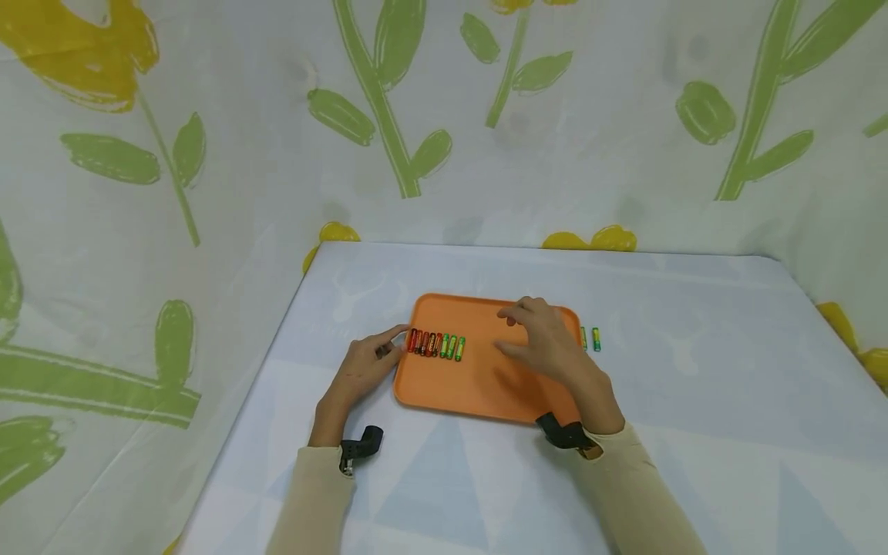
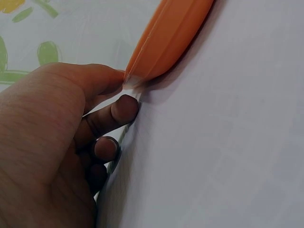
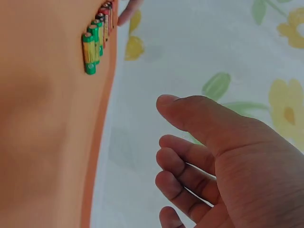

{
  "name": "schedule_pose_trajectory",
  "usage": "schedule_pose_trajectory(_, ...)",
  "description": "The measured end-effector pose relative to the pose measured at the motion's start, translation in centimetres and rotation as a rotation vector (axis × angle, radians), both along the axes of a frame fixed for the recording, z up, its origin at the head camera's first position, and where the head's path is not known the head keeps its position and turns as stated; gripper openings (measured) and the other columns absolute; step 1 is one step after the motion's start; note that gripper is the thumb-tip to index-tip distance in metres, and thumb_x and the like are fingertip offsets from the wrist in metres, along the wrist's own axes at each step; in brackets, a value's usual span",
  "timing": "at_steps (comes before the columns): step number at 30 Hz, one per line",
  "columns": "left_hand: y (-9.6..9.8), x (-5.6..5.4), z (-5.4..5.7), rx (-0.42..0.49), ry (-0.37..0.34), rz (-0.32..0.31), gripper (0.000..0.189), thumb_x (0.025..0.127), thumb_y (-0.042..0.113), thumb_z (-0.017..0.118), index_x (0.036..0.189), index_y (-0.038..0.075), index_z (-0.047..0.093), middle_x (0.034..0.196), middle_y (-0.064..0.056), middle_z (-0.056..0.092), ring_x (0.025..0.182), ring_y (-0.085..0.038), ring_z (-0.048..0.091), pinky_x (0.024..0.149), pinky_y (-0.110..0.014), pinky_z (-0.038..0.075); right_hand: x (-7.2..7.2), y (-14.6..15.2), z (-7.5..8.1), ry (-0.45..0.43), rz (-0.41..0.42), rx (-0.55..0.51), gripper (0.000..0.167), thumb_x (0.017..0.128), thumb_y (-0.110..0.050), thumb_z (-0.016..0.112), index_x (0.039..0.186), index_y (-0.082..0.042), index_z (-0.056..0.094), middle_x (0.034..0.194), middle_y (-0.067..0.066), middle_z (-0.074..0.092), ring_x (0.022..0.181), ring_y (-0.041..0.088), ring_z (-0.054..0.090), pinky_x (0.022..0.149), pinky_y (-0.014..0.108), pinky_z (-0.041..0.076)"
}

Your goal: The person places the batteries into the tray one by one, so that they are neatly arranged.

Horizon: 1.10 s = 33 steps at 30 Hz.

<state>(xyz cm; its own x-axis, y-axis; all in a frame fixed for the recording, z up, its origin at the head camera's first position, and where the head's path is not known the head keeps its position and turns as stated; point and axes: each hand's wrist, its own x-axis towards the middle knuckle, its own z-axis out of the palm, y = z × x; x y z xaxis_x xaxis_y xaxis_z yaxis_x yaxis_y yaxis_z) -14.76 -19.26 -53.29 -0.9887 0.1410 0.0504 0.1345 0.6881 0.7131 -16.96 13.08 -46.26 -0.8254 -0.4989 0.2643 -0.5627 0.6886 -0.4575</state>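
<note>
Well, backdrop (image 1: 243,193): pale fabric with big green stems and yellow blooms, rising in front of you and along your left.
Bench (image 1: 694,401): a whitish top printed with faint grey-blue shapes, some of them triangles on the side nearest you.
Tray (image 1: 444,389): orange, with rounded corners and a raised rim, lying on the bench in front of you.
Sleeves (image 1: 631,493): beige, both of them reaching in from your side of the bench.
Your right grip (image 1: 544,339): poised above the right half of the tray, its thumb and fingers apart and lightly bent.
Your left grip (image 1: 368,361): at the tray's left rim, the thumb touching the orange edge, the fingers loosely bent and apart from one another.
Wrist mounts (image 1: 562,435): black, one at each of your wrists.
Red batteries (image 1: 425,344): five, red and black, side by side on the tray, starting close to the left rim beside your left grip.
Green batteries (image 1: 452,347): three, green and yellow, continuing that row toward the tray's middle.
Outer pair of batteries (image 1: 597,339): also green and yellow, on the bench just beyond the tray's right edge, past your right grip.
</note>
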Motion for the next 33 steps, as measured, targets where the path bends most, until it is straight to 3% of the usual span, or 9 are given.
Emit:
schedule_pose_trajectory(12, 0.0, 0.1, 0.0, 0.043, -0.020, 0.017, 0.042, 0.102, 0.029, 0.060, 0.143, 0.026, 0.058, 0.082, 0.003, 0.062, 0.070, -0.016, 0.050, 0.066, -0.034, 0.042, -0.3, 2.9, 0.9, 0.007, -0.010, -0.023, 0.038, 0.085, -0.016, 0.081, 0.117, 0.000, 0.068, 0.101, 0.010, 0.060, 0.103, 0.031, 0.050, 0.089, 0.051, 0.032)
schedule_pose_trajectory(28, 0.3, 0.1, 0.1, 0.043, 0.004, 0.009, 0.040, 0.101, 0.022, 0.061, 0.141, 0.024, 0.061, 0.084, 0.002, 0.065, 0.069, -0.016, 0.051, 0.066, -0.034, 0.044, -1.7, 9.0, 0.7, 0.041, -0.040, -0.039, 0.031, 0.087, -0.012, 0.079, 0.112, 0.002, 0.068, 0.097, 0.012, 0.059, 0.096, 0.034, 0.052, 0.083, 0.049, 0.028)
schedule_pose_trajectory(33, 0.1, -0.1, -0.1, 0.043, 0.016, -0.001, 0.040, 0.101, 0.020, 0.061, 0.141, 0.022, 0.061, 0.083, 0.003, 0.064, 0.069, -0.015, 0.050, 0.064, -0.032, 0.043, -2.1, 10.3, 0.8, -0.005, -0.083, -0.002, 0.032, 0.088, -0.014, 0.078, 0.114, 0.002, 0.067, 0.101, 0.015, 0.059, 0.099, 0.033, 0.051, 0.086, 0.052, 0.029)
